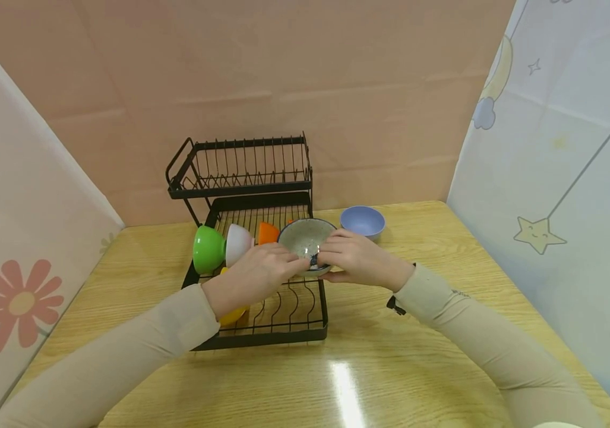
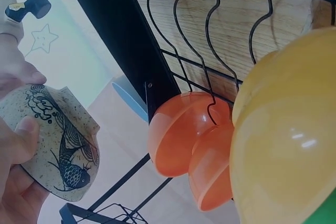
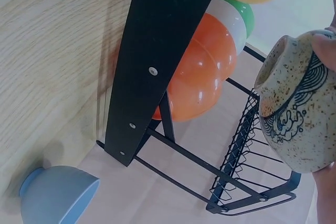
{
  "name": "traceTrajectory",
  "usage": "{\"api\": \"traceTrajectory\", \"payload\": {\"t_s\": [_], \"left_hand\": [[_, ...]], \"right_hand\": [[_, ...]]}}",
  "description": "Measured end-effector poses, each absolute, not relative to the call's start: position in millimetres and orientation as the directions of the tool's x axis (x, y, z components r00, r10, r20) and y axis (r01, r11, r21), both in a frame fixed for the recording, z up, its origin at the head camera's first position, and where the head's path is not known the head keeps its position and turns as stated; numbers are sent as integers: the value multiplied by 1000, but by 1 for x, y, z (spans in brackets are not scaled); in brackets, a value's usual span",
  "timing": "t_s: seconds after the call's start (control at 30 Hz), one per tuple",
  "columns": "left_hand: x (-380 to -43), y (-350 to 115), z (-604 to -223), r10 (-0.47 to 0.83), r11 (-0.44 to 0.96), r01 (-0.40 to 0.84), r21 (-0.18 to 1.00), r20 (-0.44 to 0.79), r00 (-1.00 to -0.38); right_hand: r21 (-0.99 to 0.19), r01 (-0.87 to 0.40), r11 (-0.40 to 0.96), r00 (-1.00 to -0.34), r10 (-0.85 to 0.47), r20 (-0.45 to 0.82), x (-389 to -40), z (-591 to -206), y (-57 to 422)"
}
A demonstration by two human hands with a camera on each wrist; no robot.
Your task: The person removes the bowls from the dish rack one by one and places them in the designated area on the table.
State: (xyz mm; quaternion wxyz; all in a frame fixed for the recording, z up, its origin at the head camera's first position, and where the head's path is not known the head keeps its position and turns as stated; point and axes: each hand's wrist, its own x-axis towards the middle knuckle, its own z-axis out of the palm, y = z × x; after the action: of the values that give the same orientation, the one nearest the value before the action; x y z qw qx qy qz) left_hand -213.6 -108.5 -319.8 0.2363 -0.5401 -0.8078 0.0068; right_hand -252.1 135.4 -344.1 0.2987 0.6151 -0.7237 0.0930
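A speckled ceramic bowl (image 1: 305, 235) with a dark rim is held between both hands above the right side of the black dish rack (image 1: 283, 340). My left hand (image 1: 262, 270) grips its near left rim, with the thumb against the wall of the bowl in the left wrist view. My right hand (image 1: 360, 258) grips the right side, fingers over the rim. The outside of the bowl (image 2: 68, 145) carries a dark fish and wave drawing. In the right wrist view the foot of the bowl (image 3: 273, 61) faces left.
On the rack's lower tier stand tilted green (image 1: 208, 249), white (image 1: 237, 244), orange (image 1: 268, 233) and yellow (image 1: 234, 315) bowls. An upper wire tier (image 1: 240, 191) rises behind them. A blue bowl (image 1: 362, 221) stands upright on the wooden table (image 1: 417, 356), right of the rack.
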Motion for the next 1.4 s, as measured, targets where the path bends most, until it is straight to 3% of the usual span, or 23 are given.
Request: {"api": "traceTrajectory", "payload": {"t_s": [0.33,0.47,0.6,0.77,0.93,1.1,1.2,1.4], "left_hand": [[-214,-108,-319,884,383,886,-260,383,-269],[-213,-108,-316,889,391,883,-260,354,-289],[-212,-106,-306,885,425,887,-180,286,-366],[-211,-109,-283,829,505,862,55,249,-501],[-213,-116,-258,691,619,730,290,242,-682],[-225,-124,-254,542,723,509,468,73,-837],[-233,-128,-261,491,782,402,475,-73,-868],[-248,-133,-281,435,862,294,413,-304,-847]], "right_hand": [[267,-940,214,-26,-822,568,-250,-346,137],[268,-939,213,-21,-818,575,-248,-347,137],[263,-938,224,-37,-823,567,-246,-347,137],[281,-930,236,-38,-824,565,-247,-351,139],[281,-928,242,-30,-805,593,-252,-356,145],[259,-931,256,-56,-804,592,-252,-357,151],[250,-931,266,-74,-808,585,-253,-358,153],[242,-931,273,-89,-813,575,-253,-360,154]]}}
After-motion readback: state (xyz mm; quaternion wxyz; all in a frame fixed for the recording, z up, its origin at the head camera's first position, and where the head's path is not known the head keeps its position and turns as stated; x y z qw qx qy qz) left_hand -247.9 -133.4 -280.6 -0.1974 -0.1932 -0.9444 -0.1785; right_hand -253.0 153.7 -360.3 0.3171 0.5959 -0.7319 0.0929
